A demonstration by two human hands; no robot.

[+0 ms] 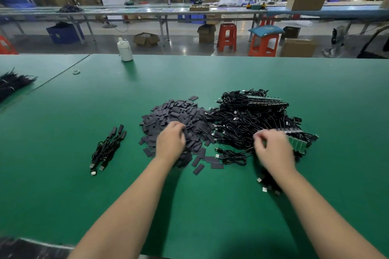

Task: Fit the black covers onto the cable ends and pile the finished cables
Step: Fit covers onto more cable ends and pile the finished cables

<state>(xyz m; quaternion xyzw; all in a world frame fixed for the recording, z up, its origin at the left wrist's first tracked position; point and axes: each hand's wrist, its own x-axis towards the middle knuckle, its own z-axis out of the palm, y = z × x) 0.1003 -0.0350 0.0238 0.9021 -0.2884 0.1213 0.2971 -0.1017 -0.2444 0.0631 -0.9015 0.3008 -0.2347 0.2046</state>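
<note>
Two bare hands reach over a green table (210, 73) toward the middle of the frame. The left hand (171, 143) lies palm-down on the heap of flat black covers (179, 115) at centre, its fingers curled into the pieces; motion blur hides whether it has one pinched, so I cannot tell. The right hand (273, 149), also blurred, hovers at the near edge of the tangled pile of black USB cables (252, 120) right of centre, thumb and forefinger brought together as if pinching, though what sits between them cannot be made out. Small green circuit boards (299, 143) on cable ends show just right of that hand. One loose coiled cable (233, 156) lies between the two hands. At lower left, well apart from the heap, rests a small bundle of finished cables (108, 147) with covers on their upper ends. A white bottle (124, 49) stands at the table's far edge, upper left of centre, and another black cable bunch (12, 85) lies at the left edge.
</note>
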